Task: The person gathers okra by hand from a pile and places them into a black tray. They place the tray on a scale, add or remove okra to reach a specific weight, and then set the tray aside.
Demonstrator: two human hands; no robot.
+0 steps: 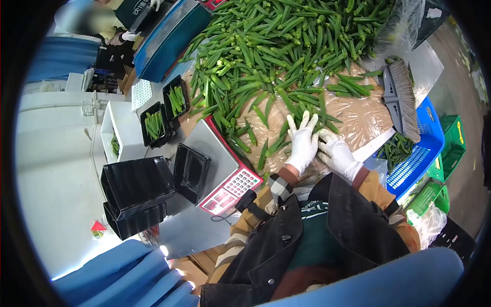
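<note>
Left hand (303,145) gloved, fingers spread wide over loose okra (286,100) at near edge of pile; no grip visible. Right hand (338,152) gloved, just beside it, fingers partly bent, palm down; can't tell if it has hold of a pod. Okra heaped on plastic-covered brown sheet (358,113), pods scattered toward hands. Empty black tray (191,173) on red-edged scale (220,153), left side. Brush (401,100) right of sheet, near blue basket (430,130) with more okra.
</note>
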